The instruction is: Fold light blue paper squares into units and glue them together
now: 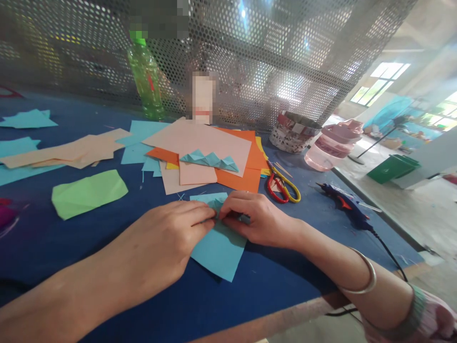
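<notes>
My left hand point(178, 226) and my right hand point(257, 214) meet fingertip to fingertip over a light-blue sheet of paper point(223, 255) on the table. Pinched between their fingers is a small folded piece of blue paper point(219, 204), its shape mostly covered. Both hands are closed, with the right fingers curled and the left fingers pressed down flat together. Just behind them, a strip of folded blue paper peaks point(210, 160) lies on pink paper point(200, 138).
Scissors point(283, 183) with red and yellow handles and a corded glue gun point(346, 205) lie to the right. Behind are a paper-covered pot point(294, 132), a pink bottle point(332, 145) and a green bottle point(146, 78). Green paper point(89, 193) and peach sheets point(78, 150) are left.
</notes>
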`<move>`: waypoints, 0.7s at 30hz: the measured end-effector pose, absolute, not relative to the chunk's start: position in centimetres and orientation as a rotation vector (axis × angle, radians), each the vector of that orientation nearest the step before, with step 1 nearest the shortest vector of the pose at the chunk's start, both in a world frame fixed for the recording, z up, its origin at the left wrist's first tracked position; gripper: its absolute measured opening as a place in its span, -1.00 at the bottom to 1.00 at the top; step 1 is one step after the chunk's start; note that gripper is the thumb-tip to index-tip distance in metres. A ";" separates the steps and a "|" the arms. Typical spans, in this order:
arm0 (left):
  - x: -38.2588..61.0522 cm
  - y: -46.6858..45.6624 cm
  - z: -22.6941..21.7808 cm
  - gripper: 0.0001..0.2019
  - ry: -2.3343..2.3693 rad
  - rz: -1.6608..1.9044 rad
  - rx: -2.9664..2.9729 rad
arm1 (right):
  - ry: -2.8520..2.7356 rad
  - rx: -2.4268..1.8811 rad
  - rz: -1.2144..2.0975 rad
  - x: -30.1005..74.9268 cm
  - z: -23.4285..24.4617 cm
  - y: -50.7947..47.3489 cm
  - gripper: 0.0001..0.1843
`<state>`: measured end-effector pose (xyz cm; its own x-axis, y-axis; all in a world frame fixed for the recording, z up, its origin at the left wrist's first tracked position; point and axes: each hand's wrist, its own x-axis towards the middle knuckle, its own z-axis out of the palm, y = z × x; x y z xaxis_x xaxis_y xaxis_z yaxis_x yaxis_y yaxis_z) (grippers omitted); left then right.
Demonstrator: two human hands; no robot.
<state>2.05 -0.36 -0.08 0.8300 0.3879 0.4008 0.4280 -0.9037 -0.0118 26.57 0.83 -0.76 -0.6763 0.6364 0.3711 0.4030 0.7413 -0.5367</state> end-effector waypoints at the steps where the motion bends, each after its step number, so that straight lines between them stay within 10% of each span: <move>1: 2.0 -0.3 -0.1 -0.50 -0.654 -0.609 -2.908 | -2.394 -0.781 0.578 26.7 -0.8 1.0 -0.89; 21: 1.7 0.0 0.1 -0.51 -0.610 -0.626 -2.954 | -2.472 -0.704 0.642 27.4 -0.3 1.4 -0.86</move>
<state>1.73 0.00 0.12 0.8390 0.3673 0.4013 0.3919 -0.9197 0.0225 27.40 1.41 -0.32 -0.7483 0.5812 0.3197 0.3520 0.7565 -0.5512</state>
